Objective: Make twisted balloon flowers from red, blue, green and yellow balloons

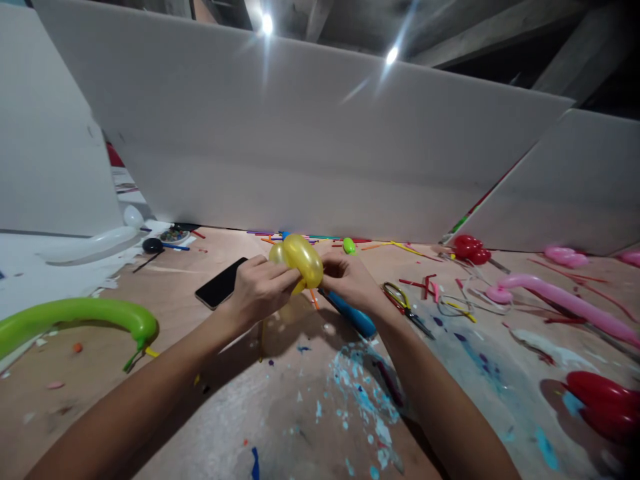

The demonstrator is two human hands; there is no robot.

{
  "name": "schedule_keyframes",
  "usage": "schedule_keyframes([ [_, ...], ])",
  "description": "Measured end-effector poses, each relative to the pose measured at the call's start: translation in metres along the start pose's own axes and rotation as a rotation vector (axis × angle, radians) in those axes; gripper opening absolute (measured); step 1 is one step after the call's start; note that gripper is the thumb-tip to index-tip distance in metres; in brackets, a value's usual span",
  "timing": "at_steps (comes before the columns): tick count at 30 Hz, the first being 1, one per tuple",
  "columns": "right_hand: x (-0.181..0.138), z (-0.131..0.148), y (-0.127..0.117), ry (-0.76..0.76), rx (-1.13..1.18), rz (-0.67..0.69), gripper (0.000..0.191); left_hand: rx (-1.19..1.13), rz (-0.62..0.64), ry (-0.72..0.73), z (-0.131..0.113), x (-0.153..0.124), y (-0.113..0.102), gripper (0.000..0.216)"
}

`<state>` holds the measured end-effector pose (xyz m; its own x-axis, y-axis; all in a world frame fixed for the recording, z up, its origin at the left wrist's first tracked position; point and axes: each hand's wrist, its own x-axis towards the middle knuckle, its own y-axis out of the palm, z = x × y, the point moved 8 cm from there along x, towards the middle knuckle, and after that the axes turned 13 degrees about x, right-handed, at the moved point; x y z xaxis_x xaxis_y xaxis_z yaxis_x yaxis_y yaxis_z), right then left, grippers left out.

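Observation:
A twisted yellow balloon [300, 258] with two small bubbles is held up over the wooden table [280, 400] between both hands. My left hand [260, 287] pinches it from the left with closed fingers. My right hand [347, 279] grips its right side, fingers curled. A blue balloon pump [355, 317] lies on the table just under my right hand. A black phone [220, 283] lies flat beside my left hand.
A long green balloon [75, 317] lies at the left. Scissors [403, 303] lie right of my hands, with balloon scraps around. A long pink balloon [560, 303], red balloons [470, 248] and a large red balloon [605, 400] sit at the right. White boards [310, 147] wall the table's back.

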<state>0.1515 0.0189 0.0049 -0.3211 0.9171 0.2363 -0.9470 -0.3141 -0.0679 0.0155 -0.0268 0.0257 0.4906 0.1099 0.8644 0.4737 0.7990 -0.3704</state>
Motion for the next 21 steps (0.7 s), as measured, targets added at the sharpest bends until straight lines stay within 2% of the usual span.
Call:
schedule_keyframes([
  [4,0.002,-0.008,0.007,0.033,-0.045,0.117,0.02,-0.009,-0.011,0.005,0.002,0.003,-0.006,0.01],
  [8,0.0,-0.001,0.012,-0.036,-0.12,0.177,0.021,-0.018,0.026,0.014,0.001,0.002,-0.003,0.011],
  [11,-0.001,0.007,0.01,-0.139,-0.292,0.119,0.018,-0.075,0.072,-0.029,0.001,0.001,0.004,0.011],
  [15,-0.005,0.024,-0.001,-0.314,-0.532,-0.058,0.014,-0.306,0.163,-0.252,0.016,0.005,0.01,0.007],
  [18,-0.008,0.031,-0.007,-0.378,-0.659,-0.159,0.015,-0.333,0.201,-0.277,0.02,0.012,0.005,0.022],
  [21,-0.013,0.032,0.005,-0.399,-0.79,-0.141,0.012,-0.229,0.238,-0.087,0.007,0.015,0.005,0.058],
])
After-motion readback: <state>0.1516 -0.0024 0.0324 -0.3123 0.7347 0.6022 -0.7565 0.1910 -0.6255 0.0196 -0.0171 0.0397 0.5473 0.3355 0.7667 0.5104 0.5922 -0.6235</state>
